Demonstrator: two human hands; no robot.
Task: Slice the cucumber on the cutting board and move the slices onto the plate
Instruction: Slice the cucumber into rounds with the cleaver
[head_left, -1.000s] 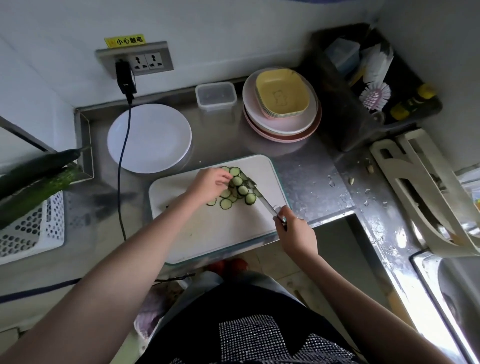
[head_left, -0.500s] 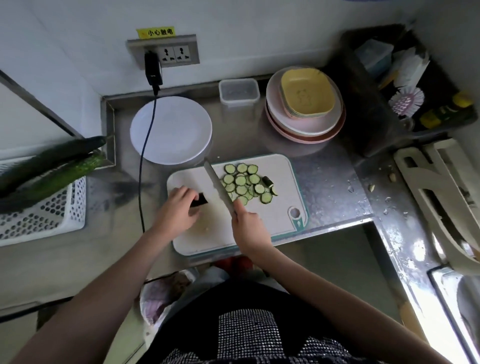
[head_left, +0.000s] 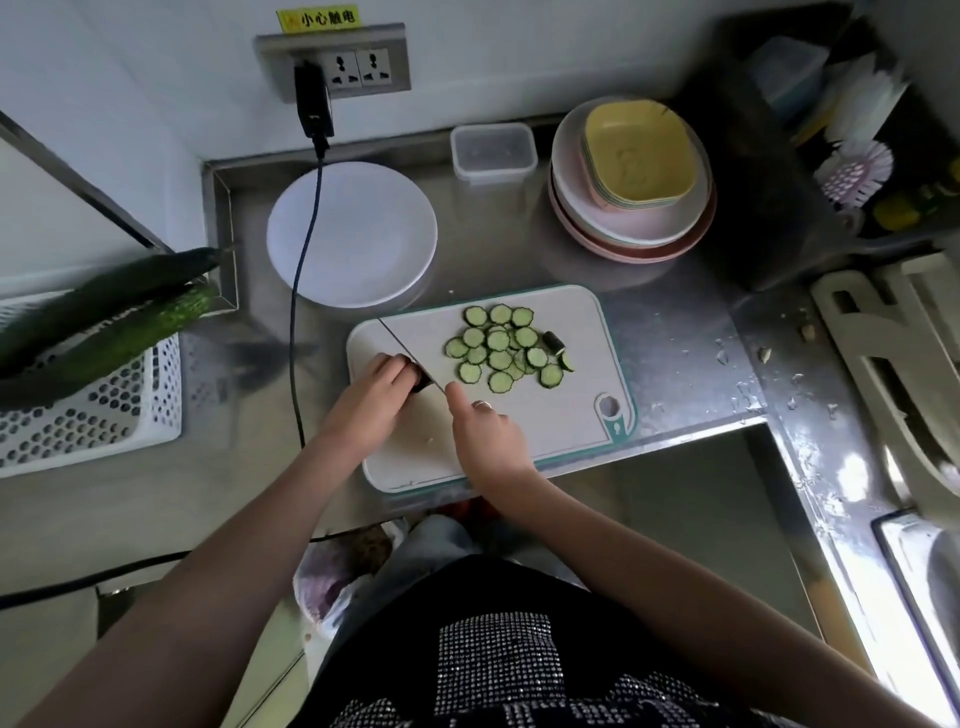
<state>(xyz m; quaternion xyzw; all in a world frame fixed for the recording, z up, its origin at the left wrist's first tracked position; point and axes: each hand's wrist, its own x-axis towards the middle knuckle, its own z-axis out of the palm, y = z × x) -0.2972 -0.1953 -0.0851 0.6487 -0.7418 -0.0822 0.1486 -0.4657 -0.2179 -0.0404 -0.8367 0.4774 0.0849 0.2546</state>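
I see my left hand (head_left: 371, 402) curled over the last stub of cucumber (head_left: 420, 378) at the left middle of the cutting board (head_left: 566, 415), fingers bunched together and pressing it down. Only a dark end of the stub shows past the fingertips. My right hand (head_left: 485, 434) is wrapped around the handle of the knife (head_left: 402, 345), forefinger pointing along it, and the blade runs up and left from the hand, right against the stub.

The cut slices (head_left: 501, 348) lie in a loose overlapping heap at the upper middle of the board, with one small dark end piece (head_left: 554, 341) at the right edge of the heap. The white plate (head_left: 352, 234) sits on the bench (head_left: 670, 332) just above the board's upper left corner and looks bare.

I judge the stub firm but short and wet at the cut face, so it may roll or slip. I would keep the fingertips tucked back on its skin side, away from the blade. The slices look thin, light and damp, likely to cling to each other and the board. I would gather them between the flat of the blade and my cupped left hand rather than pick each up. A cord (head_left: 301, 291) crosses the plate, which I would mind.
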